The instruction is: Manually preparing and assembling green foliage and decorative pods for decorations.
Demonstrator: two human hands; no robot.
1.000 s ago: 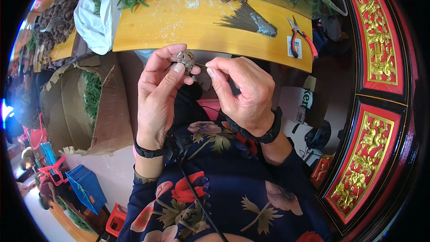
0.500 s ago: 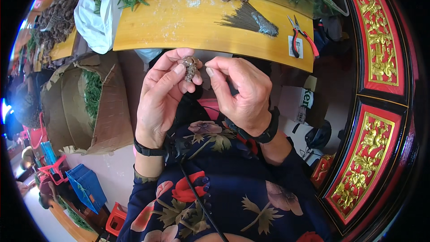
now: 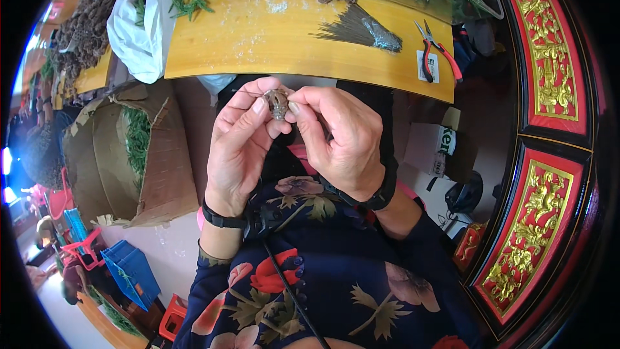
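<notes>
Pine cone (image 3: pixel 278 106) held up, off worktop's (image 3: pixel 290 58) near edge.
Left hand (image 3: pixel 240 134) grips it, apparently for steadiness; right hand (image 3: pixel 342 132), thumb and forefinger pinched together at cone's side, contents: cannot tell.

Counter of yellow wood (image 3: pixel 219 52) brightly lit, deep shadow beneath. Blue-white glare at far left rim; background there hazy, soft. Glints off red panels with gilded carving (image 3: pixel 552 55). Fisheye bows straight edges; corners black. Small brown scaly cone (image 3: pixel 278 105), mid-view: fine detail indistinct.
</notes>
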